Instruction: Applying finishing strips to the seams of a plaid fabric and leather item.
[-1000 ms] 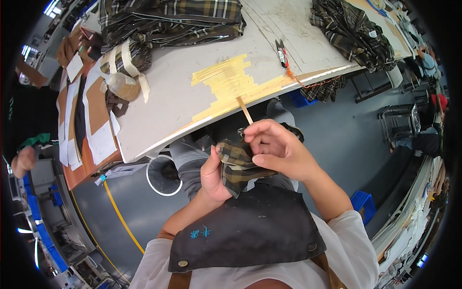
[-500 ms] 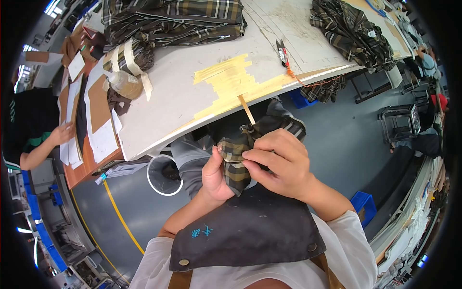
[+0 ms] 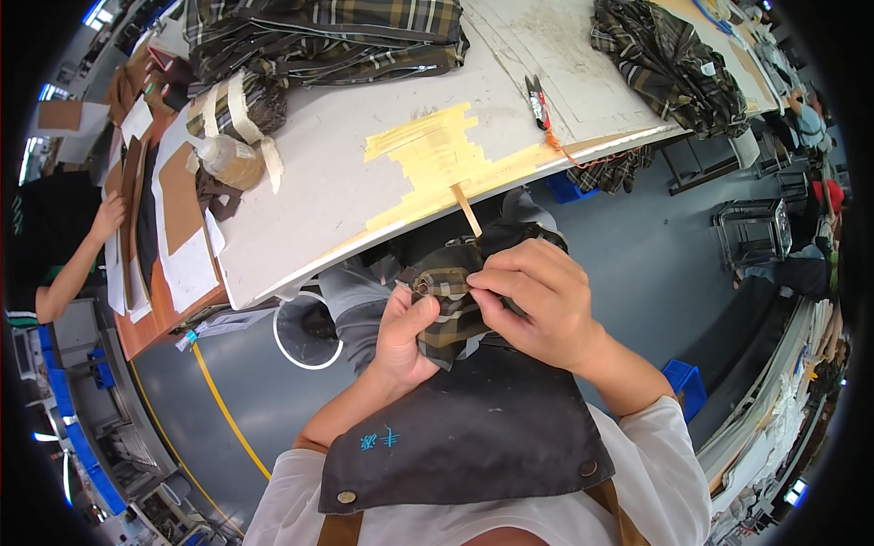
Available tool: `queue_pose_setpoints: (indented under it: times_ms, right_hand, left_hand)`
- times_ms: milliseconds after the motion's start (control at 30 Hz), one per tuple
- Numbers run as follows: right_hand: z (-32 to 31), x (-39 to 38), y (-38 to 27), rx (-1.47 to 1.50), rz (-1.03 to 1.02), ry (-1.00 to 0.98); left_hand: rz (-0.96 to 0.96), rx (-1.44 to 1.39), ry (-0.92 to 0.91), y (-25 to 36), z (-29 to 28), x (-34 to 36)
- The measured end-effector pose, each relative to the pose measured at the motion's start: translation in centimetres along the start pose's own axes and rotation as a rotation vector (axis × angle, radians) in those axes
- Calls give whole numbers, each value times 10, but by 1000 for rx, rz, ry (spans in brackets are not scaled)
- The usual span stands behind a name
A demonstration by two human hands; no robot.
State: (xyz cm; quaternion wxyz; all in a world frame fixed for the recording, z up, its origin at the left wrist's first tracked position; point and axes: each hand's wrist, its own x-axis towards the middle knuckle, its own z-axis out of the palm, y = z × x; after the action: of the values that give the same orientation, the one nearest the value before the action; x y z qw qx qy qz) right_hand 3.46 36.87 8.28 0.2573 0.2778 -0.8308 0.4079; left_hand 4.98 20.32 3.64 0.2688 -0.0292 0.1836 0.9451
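My left hand (image 3: 401,337) grips a piece of dark olive plaid fabric (image 3: 446,323) above the dark apron (image 3: 460,419), its thumb pressed on a small rolled part. My right hand (image 3: 533,305) pinches the same fabric at the upper edge of that part, fingers bent over it. Just above my hands, a narrow wooden stick (image 3: 466,211) juts from the table edge at a patch of yellow tape (image 3: 423,155). Red-and-black snips (image 3: 537,102) on an orange cord lie farther back on the table (image 3: 319,155).
Plaid garments (image 3: 323,41) (image 3: 665,68) lie at the back. A bottle (image 3: 228,159), cardboard and paper patterns (image 3: 182,196) sit at the left, where a co-worker's hand (image 3: 109,214) reaches. Below are a white-rimmed bin (image 3: 309,359), blue crates (image 3: 687,382) and metal stools (image 3: 751,232).
My left thumb has bent down onto the fabric, turning the rolled part into view. My right fingers have closed in on it. The co-worker's hand at the left has moved up onto the patterns.
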Motion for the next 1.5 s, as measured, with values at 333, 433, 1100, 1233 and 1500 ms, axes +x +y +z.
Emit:
queue_pose_setpoints:
  times_ms: [333,433,1100,1233,1500]
  right_hand:
    - [-6,3,1,287,345,-165]
    - [-14,9,2,431,495,-288]
    - [-2,7,2,608,637,-323]
    - [-6,9,1,438,468,-151]
    - [-6,8,2,12,-32,-77]
  left_hand:
    - [-12,88,16,3,-7,6]
    - [10,52,-12,3,-10,5]
    - [-121,-6,-52,-1,-13,5]
    - [-58,27,18,2,1,4]
    - [4,153,55,2,10,4]
